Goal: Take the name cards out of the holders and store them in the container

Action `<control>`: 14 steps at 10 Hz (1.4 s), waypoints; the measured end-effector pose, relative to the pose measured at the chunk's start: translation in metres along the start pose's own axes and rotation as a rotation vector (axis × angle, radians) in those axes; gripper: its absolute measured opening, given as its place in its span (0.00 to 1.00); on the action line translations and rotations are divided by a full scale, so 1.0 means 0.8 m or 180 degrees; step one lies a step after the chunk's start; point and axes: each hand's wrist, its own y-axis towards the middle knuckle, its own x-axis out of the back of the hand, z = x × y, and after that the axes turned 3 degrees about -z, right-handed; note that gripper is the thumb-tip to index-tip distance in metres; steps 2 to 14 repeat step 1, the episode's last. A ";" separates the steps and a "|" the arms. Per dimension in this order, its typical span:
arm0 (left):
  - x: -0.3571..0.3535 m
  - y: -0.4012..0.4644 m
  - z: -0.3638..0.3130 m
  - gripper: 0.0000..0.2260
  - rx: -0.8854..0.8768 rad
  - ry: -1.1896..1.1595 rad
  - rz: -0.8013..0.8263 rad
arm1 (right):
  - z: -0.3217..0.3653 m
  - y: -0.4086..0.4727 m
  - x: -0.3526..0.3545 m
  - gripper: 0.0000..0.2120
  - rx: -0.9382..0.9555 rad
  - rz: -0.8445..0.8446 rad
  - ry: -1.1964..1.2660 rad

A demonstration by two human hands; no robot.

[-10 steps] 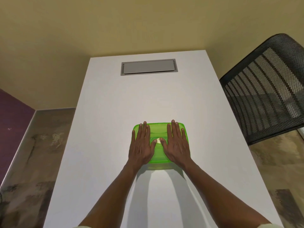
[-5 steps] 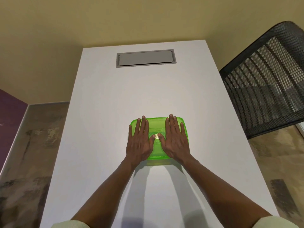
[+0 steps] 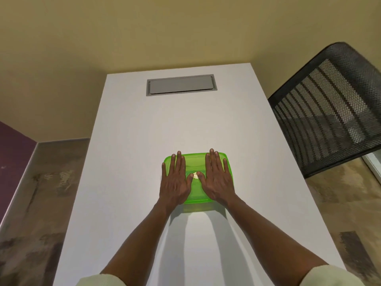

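Observation:
A translucent green container (image 3: 195, 164) with its lid on sits in the middle of the white table (image 3: 144, 131). My left hand (image 3: 176, 181) lies flat on the left half of the lid, fingers spread. My right hand (image 3: 217, 178) lies flat on the right half in the same way. The two thumbs meet over a round pale mark at the lid's centre. Neither hand grips anything. No name cards or holders show; the container's inside is hidden by the lid and hands.
A grey rectangular cable hatch (image 3: 181, 85) is set into the table's far end. A black mesh chair back (image 3: 329, 108) stands close to the table's right edge. Mottled floor lies on both sides, and a beige wall stands behind.
Both hands stay flat on the green lid in the same pose. The view has tilted slightly, so table and container sit at a slightly different height in the frame.

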 end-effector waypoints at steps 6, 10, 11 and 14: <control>0.009 0.000 -0.005 0.30 -0.0009 -0.0173 0.0061 | -0.001 0.004 0.006 0.33 -0.0028 0.0063 0.0176; 0.009 0.000 -0.005 0.30 -0.0009 -0.0173 0.0061 | -0.001 0.004 0.006 0.33 -0.0028 0.0063 0.0176; 0.009 0.000 -0.005 0.30 -0.0009 -0.0173 0.0061 | -0.001 0.004 0.006 0.33 -0.0028 0.0063 0.0176; 0.009 0.000 -0.005 0.30 -0.0009 -0.0173 0.0061 | -0.001 0.004 0.006 0.33 -0.0028 0.0063 0.0176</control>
